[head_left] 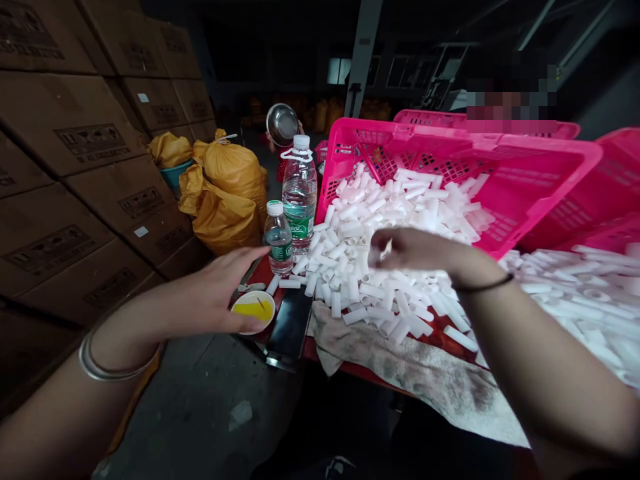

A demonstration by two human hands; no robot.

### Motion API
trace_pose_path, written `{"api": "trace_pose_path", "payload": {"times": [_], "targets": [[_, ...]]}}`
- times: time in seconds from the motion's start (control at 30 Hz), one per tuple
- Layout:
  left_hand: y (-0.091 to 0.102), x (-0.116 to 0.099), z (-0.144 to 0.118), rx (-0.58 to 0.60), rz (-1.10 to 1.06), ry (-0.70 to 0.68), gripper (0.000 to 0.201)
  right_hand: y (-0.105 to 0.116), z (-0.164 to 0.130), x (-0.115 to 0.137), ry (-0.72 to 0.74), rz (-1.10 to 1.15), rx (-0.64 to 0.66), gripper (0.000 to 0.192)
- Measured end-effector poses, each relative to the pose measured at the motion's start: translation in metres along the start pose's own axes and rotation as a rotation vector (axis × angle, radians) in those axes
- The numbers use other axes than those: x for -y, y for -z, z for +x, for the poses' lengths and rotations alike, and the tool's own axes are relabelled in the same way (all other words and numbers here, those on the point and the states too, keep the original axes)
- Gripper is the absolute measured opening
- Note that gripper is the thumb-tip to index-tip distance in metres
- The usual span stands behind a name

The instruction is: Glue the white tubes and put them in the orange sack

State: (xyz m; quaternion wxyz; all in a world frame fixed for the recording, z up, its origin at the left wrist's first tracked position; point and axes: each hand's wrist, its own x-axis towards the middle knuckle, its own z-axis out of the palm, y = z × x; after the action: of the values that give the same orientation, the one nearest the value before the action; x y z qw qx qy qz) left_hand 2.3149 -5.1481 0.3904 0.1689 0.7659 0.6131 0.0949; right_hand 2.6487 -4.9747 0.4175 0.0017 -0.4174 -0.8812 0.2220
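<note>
My left hand [215, 293] hangs over the table's left corner, thumb and fingers stretched apart, with nothing visible in it. Just by its thumb is a white paper bowl [271, 305] of yellow liquid with a thin stick in it. My right hand [413, 252] is over a heap of short white plastic tubes [357, 290]. Its fingers are curled together and slightly blurred; something pale shows between them, too unclear to name. The tubes spill out of a tipped pink plastic basket [530, 190] onto the red table.
A large water bottle [300, 193] and a small one [279, 243] stand left of the heap. A dark phone-like slab [289, 320] and grey cloth [400, 363] lie along the front edge. Yellow sacks [225, 200] and stacked cartons [85, 147] stand left. A person sits behind the baskets.
</note>
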Motion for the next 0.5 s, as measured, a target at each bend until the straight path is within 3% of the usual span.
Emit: {"api": "trace_pose_path", "payload": {"times": [0.07, 0.13, 0.2, 0.27, 0.37, 0.5], "targets": [[-0.033, 0.037, -0.009, 0.107, 0.047, 0.183, 0.131, 0.031, 0.015, -0.017, -0.139, -0.082, -0.381, 0.066], [-0.068, 0.063, -0.008, 0.152, 0.037, 0.229, 0.137, 0.046, 0.021, -0.026, -0.205, -0.152, -0.603, 0.083], [-0.093, 0.077, -0.003, 0.168, 0.011, 0.193, 0.133, 0.043, 0.013, -0.029, -0.192, -0.173, -0.639, 0.083], [-0.106, 0.082, 0.001, 0.167, 0.001, 0.141, 0.127, 0.028, -0.009, -0.030, -0.126, -0.151, -0.588, 0.076], [-0.107, 0.083, 0.004, 0.162, 0.028, 0.100, 0.122, -0.003, -0.059, -0.039, -0.077, -0.122, -0.548, 0.068], [-0.098, 0.081, 0.012, 0.204, 0.101, 0.125, 0.118, -0.040, -0.132, -0.064, -0.210, -0.003, -0.649, 0.064]]}}
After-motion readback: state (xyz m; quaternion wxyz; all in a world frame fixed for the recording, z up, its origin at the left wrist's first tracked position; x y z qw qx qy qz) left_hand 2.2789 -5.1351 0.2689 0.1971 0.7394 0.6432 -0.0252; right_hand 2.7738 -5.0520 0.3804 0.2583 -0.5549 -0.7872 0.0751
